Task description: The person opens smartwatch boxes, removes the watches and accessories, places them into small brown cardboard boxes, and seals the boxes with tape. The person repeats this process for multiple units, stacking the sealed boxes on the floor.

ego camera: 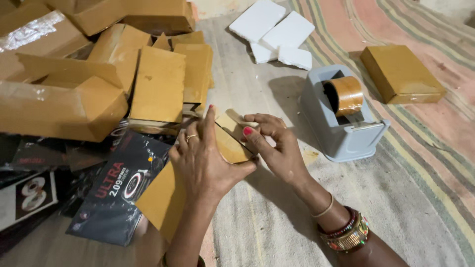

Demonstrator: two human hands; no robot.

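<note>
1. On the floor mat, both hands clasp a small brown box (pixel 231 143).
2. Left hand (pixel 205 163) fingers closed around its near side; right hand (pixel 274 146) fingers pinching the far end (flap up).
3. Long axis runs left-right, between the palms.

Left hand (pixel 203 158) and right hand (pixel 274 143) grip a small brown box (pixel 230 141) together above the striped mat (pixel 277 217). A grey tape dispenser (pixel 341 123) stands just beside them, with cardboard boxes (pixel 99 74) piled on the other side.
</note>
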